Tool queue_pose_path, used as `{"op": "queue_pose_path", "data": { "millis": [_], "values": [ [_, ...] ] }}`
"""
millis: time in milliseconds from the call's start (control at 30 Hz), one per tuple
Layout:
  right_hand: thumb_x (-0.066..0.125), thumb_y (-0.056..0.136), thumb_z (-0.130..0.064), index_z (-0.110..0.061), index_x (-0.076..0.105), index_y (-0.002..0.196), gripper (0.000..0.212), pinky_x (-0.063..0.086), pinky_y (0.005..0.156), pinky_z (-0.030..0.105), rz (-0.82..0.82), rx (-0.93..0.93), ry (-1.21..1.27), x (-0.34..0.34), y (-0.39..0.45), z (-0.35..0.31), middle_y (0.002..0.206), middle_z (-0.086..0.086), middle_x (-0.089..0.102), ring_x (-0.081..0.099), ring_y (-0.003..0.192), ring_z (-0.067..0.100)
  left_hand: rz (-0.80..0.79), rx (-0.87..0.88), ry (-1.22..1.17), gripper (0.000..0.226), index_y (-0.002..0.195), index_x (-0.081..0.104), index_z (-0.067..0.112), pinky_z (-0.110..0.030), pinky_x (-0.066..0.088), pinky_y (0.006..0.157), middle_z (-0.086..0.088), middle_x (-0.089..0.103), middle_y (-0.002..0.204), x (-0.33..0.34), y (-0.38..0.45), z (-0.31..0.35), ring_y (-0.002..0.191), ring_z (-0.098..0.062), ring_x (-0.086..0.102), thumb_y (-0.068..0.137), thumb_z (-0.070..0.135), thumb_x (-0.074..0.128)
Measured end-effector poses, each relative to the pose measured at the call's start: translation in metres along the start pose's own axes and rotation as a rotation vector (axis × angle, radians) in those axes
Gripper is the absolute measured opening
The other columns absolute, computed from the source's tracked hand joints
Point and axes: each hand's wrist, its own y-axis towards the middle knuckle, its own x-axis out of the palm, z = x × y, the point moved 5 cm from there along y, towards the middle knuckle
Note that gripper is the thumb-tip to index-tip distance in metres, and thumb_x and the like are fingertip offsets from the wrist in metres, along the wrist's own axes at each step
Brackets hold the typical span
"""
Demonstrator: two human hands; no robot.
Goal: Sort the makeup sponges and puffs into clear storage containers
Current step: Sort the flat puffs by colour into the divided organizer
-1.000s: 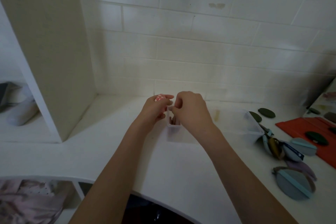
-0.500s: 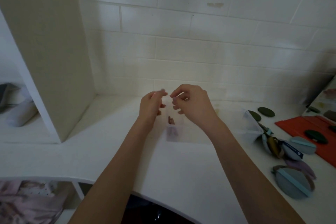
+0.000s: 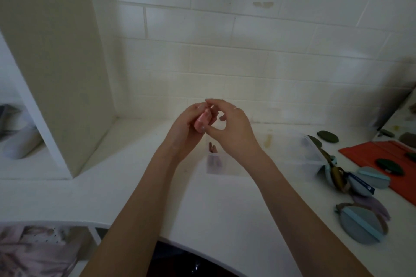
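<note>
A small pink makeup sponge (image 3: 202,120) is held up above the white counter (image 3: 139,186), pinched between my left hand (image 3: 185,127) and my right hand (image 3: 229,129). Fingers of both hands touch it. Just below the hands stands a small clear container (image 3: 215,162) with a dark pinkish item inside. Further right lies a larger clear container (image 3: 299,153) with its lid at an angle. Blue-grey round puffs (image 3: 358,225) with light blue straps lie at the right edge, and dark green puffs (image 3: 327,136) sit behind them.
A red mat (image 3: 369,155) with dark puffs on it lies at the far right. A tall white cabinet side (image 3: 56,63) stands on the left. A tiled wall closes the back. The counter's curved front edge runs below my forearms.
Both hands have risen from the small clear container. The pink sponge, in my left hand a second ago, is now gripped between both hands.
</note>
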Motion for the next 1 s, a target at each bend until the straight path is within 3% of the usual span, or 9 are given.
{"op": "queue_pose_path", "data": {
  "millis": [67, 167, 267, 400, 467, 600, 733, 867, 1000],
  "values": [
    [0.074, 0.078, -0.026, -0.025, 0.059, 0.116, 0.041, 0.038, 0.074, 0.008, 0.037, 0.011, 0.015, -0.003, -0.001, 0.000, 0.101, -0.004, 0.061, 0.050, 0.084, 0.003, 0.028, -0.002, 0.045, 0.030, 0.103, 0.052, -0.004, -0.030, 0.044, 0.095, -0.013, 0.060, 0.096, -0.002, 0.002, -0.002, 0.097, -0.020, 0.057, 0.087, 0.021, 0.054],
    [0.072, 0.080, -0.022, -0.026, 0.059, 0.107, 0.031, 0.038, 0.067, 0.004, 0.065, -0.011, 0.065, -0.003, -0.004, -0.002, 0.094, -0.005, 0.057, 0.050, 0.076, -0.004, 0.057, 0.005, 0.061, 0.040, 0.117, 0.046, -0.006, -0.036, 0.043, 0.097, -0.021, 0.055, 0.107, -0.003, 0.002, -0.004, 0.104, -0.027, 0.056, 0.091, 0.024, 0.052],
    [0.073, 0.077, -0.015, -0.029, 0.061, 0.103, 0.033, 0.044, 0.066, 0.014, 0.094, -0.005, 0.087, -0.002, -0.004, 0.001, 0.089, 0.001, 0.058, 0.055, 0.069, 0.008, 0.074, 0.026, 0.065, 0.031, 0.111, 0.048, 0.001, -0.031, 0.047, 0.080, -0.011, 0.054, 0.089, -0.002, 0.001, -0.003, 0.086, -0.020, 0.058, 0.092, 0.026, 0.048],
    [0.073, 0.076, -0.011, -0.022, 0.063, 0.085, 0.017, 0.038, 0.060, 0.013, 0.081, -0.012, 0.088, -0.006, -0.002, 0.004, 0.078, 0.002, 0.056, 0.046, 0.061, 0.010, 0.160, 0.068, 0.100, 0.021, 0.097, 0.059, 0.010, -0.027, 0.050, 0.070, -0.009, 0.057, 0.093, -0.002, -0.001, 0.002, 0.082, -0.020, 0.059, 0.099, 0.022, 0.042],
    [0.074, 0.075, -0.010, -0.024, 0.061, 0.079, 0.020, 0.038, 0.061, 0.013, 0.080, -0.043, 0.064, -0.014, 0.001, 0.003, 0.078, 0.000, 0.056, 0.047, 0.061, 0.011, 0.257, 0.099, 0.128, 0.023, 0.085, 0.058, 0.014, -0.025, 0.050, 0.068, -0.003, 0.061, 0.090, -0.005, -0.003, 0.005, 0.077, -0.015, 0.062, 0.100, 0.019, 0.042],
    [0.073, 0.074, -0.005, -0.024, 0.065, 0.078, 0.021, 0.039, 0.063, 0.012, -0.036, -0.089, -0.092, -0.039, 0.008, 0.000, 0.083, -0.006, 0.050, 0.050, 0.065, 0.010, 0.404, 0.189, 0.527, 0.019, 0.075, 0.054, 0.018, -0.023, 0.044, 0.064, 0.003, 0.061, 0.079, -0.009, -0.007, 0.009, 0.067, -0.008, 0.058, 0.093, 0.024, 0.057],
    [0.069, 0.077, -0.004, -0.020, 0.070, 0.084, 0.017, 0.046, 0.077, 0.031, -0.273, -0.164, -0.321, -0.035, 0.002, -0.006, 0.092, -0.002, 0.054, 0.053, 0.085, 0.014, 0.337, 0.154, 0.661, 0.024, 0.073, 0.054, 0.018, -0.020, 0.040, 0.063, 0.005, 0.055, 0.074, -0.003, -0.007, 0.002, 0.067, -0.009, 0.050, 0.073, 0.012, 0.076],
    [0.067, 0.080, -0.009, -0.024, 0.069, 0.088, 0.017, 0.043, 0.082, 0.037, -0.336, -0.180, -0.502, -0.027, -0.003, -0.007, 0.100, -0.002, 0.053, 0.049, 0.097, 0.017, 0.230, 0.088, 0.709, 0.027, 0.074, 0.056, 0.021, -0.021, 0.043, 0.067, 0.003, 0.059, 0.078, 0.000, -0.007, -0.005, 0.069, -0.009, 0.054, 0.061, 0.008, 0.076],
    [0.064, 0.082, -0.008, -0.027, 0.066, 0.091, 0.021, 0.041, 0.085, 0.038, -0.357, -0.152, -0.539, -0.028, -0.005, -0.003, 0.104, -0.003, 0.054, 0.046, 0.100, 0.017, 0.121, 0.122, 0.909, 0.023, 0.069, 0.058, 0.021, -0.020, 0.037, 0.065, 0.001, 0.058, 0.079, 0.005, -0.009, -0.003, 0.070, -0.003, 0.048, 0.058, 0.003, 0.067]
  ]
}}
